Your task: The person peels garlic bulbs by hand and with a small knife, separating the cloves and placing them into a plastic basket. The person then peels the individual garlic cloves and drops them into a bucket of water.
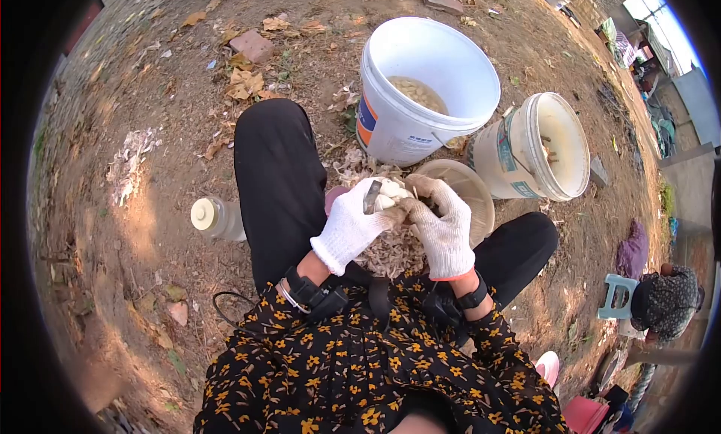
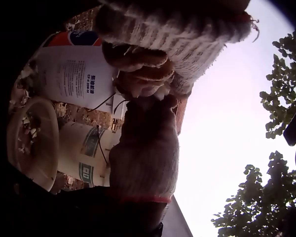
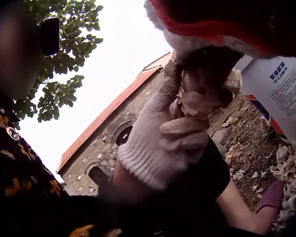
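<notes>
Both hands wear white knit gloves with brown-stained fingers and meet above the lap in the head view. The left hand (image 1: 350, 225) holds several pale peeled garlic cloves (image 1: 388, 194) in its curled fingers. A dark flat strip (image 1: 372, 197) lies along that hand beside the cloves. Fingertips of the right hand (image 1: 447, 235) pinch a piece of garlic against the left fingers; the piece itself is mostly hidden. In the right wrist view the left hand (image 3: 160, 136) has its fingers curled, close under the right hand. Papery garlic skins (image 1: 392, 251) lie heaped below.
A large white bucket (image 1: 375, 137) holding cloves in liquid stands ahead, beside a smaller cream bucket (image 1: 496, 160). A shallow basin (image 1: 481, 201) sits by the right knee. A lidded jar (image 1: 218, 218) stands left of the left leg. Another person (image 1: 667, 302) is at far right.
</notes>
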